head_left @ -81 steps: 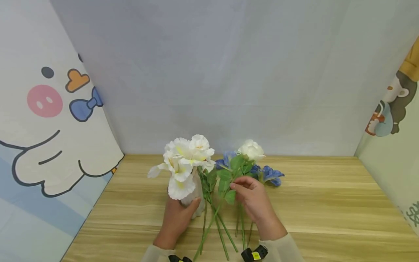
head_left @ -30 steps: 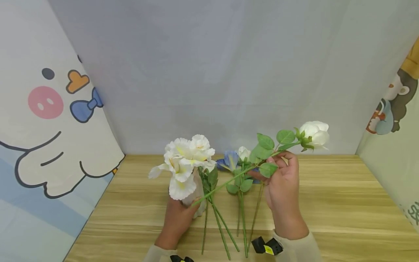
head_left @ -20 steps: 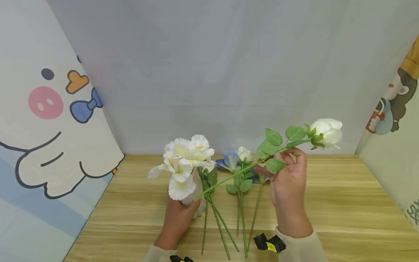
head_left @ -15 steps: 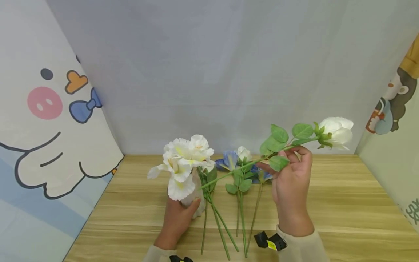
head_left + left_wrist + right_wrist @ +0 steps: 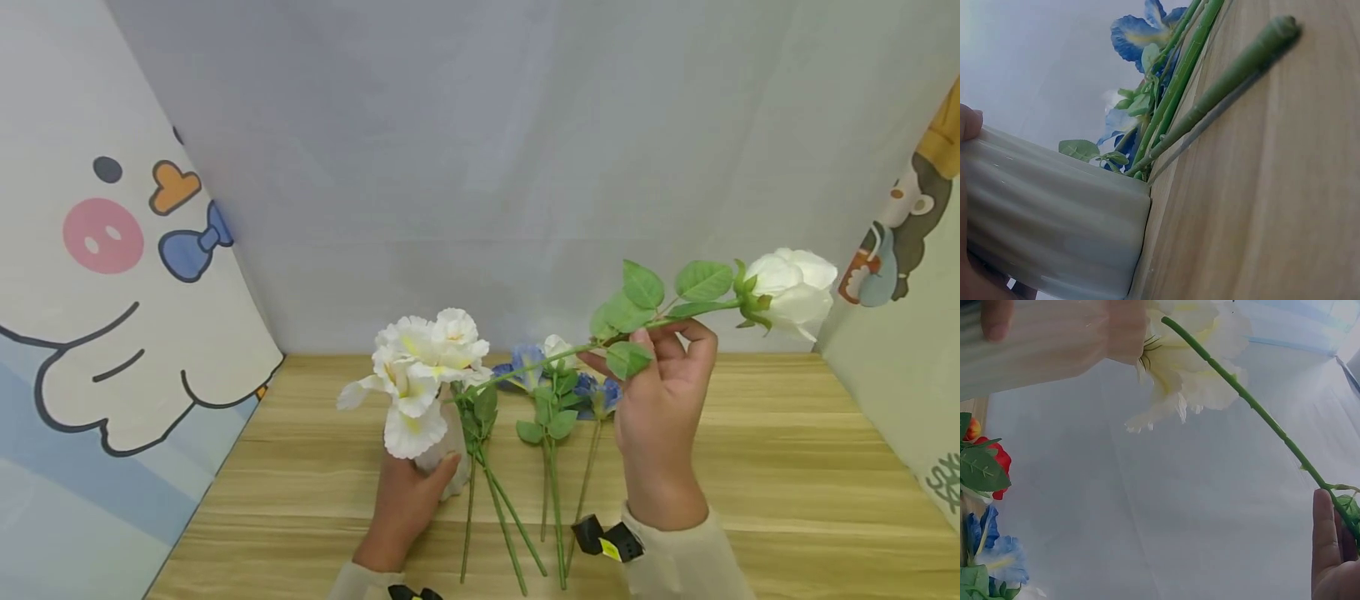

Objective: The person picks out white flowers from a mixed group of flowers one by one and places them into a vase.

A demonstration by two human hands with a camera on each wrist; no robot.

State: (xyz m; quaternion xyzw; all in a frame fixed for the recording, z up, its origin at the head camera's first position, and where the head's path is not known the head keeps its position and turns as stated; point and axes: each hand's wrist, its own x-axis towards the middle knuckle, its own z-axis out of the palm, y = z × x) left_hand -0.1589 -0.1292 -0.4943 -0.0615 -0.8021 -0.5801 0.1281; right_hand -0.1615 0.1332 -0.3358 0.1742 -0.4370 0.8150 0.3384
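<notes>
My left hand (image 5: pixel 408 500) grips the side of a pale, ribbed vase (image 5: pixel 444 458) that stands on the table. White irises (image 5: pixel 412 371) with yellow centres fill its mouth and hide the rim. My right hand (image 5: pixel 660 433) pinches the stem of a white rose (image 5: pixel 791 287) just below its leaves. The bloom points right, and the stem slants down to the left. In the head view its cut end lies beside the white irises; in the right wrist view the green stem (image 5: pixel 1254 403) crosses in front of the iris petals, near the vase top.
On the wooden table (image 5: pixel 757 483), right of the vase, lie blue irises (image 5: pixel 596 396), a smaller white rose (image 5: pixel 558 350) and several green stems (image 5: pixel 555 508). A red flower (image 5: pixel 1000 465) shows beside the vase in the right wrist view. A grey cloth (image 5: pixel 525 167) hangs behind.
My right hand has lifted the white rose off the pile and carried it right and up; lately its stem end has risen toward the white irises. My left hand stays on the vase.
</notes>
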